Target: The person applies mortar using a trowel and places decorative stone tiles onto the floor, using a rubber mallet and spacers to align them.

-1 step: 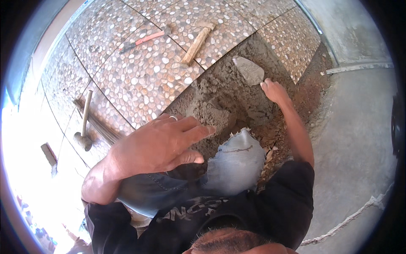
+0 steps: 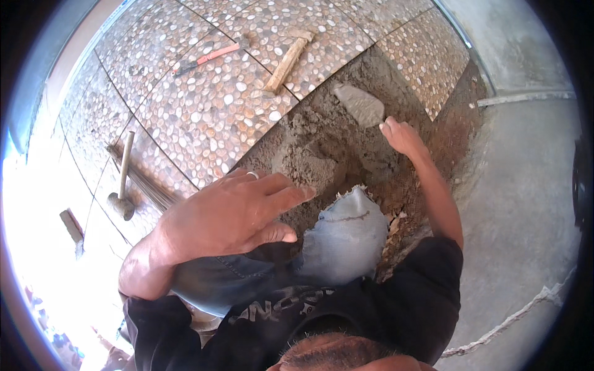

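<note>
My right hand (image 2: pixel 402 136) is closed round the handle end of a mortar-smeared trowel (image 2: pixel 360 106). Its blade lies flat against the grey wet mortar (image 2: pixel 315 133), pointing up and left toward the tile edge. My left hand (image 2: pixel 232 210), with a ring on one finger, hangs open above my thigh and the near-left side of the mortar. The fingers reach to the right, thumb apart, and hold nothing. Just right of it is my bent knee in torn blue jeans (image 2: pixel 349 232). The trowel's handle is mostly hidden in my fist.
Pebble-patterned tiles (image 2: pixel 204 133) border the mortar. On them lie a wooden-handled hammer (image 2: pixel 288 65), a red-handled hammer (image 2: pixel 213 55), a mallet (image 2: pixel 124 179), a bundle of thin sticks (image 2: pixel 145 185) and a small block (image 2: pixel 72 226). Bare concrete (image 2: pixel 501 204) and a rope (image 2: pixel 504 324) are on the right.
The trowel blade has slid slightly left across the mortar, and my right hand has shifted a little with it. My left hand stays in nearly the same place.
</note>
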Demonstrator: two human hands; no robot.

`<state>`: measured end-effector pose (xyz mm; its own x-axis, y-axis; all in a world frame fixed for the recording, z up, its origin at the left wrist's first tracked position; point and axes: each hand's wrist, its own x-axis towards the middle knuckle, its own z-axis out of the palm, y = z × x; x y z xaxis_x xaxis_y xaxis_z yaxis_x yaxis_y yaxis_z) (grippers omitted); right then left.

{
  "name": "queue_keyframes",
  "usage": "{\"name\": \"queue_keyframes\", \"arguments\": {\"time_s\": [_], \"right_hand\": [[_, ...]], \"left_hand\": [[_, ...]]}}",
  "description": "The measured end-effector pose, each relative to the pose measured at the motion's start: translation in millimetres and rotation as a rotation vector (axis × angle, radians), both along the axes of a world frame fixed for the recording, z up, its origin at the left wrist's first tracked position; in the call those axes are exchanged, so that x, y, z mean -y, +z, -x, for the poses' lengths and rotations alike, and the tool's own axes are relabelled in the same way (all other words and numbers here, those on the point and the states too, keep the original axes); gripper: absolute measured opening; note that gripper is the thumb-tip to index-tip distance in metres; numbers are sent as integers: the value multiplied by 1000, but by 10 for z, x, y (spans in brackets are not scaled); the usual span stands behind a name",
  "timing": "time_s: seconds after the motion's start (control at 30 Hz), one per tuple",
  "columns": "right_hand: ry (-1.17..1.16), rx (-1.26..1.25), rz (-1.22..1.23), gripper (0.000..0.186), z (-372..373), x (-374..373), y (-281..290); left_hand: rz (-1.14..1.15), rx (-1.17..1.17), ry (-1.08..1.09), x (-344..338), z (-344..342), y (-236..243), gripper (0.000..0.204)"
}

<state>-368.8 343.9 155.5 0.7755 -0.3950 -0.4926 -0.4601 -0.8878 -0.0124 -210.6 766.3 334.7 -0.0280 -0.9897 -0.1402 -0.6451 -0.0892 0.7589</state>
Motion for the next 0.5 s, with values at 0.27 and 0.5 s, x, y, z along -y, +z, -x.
{"name": "queue_keyframes", "arguments": {"time_s": [0.27, 0.5], "right_hand": [[-11, 214, 63, 32, 1692, -688, -69], [-380, 163, 132, 38, 2132, -787, -691]], "left_hand": [[-31, -64, -29, 40, -18, 49, 56], [-51, -42, -70, 248, 3, -85, 58]]}}
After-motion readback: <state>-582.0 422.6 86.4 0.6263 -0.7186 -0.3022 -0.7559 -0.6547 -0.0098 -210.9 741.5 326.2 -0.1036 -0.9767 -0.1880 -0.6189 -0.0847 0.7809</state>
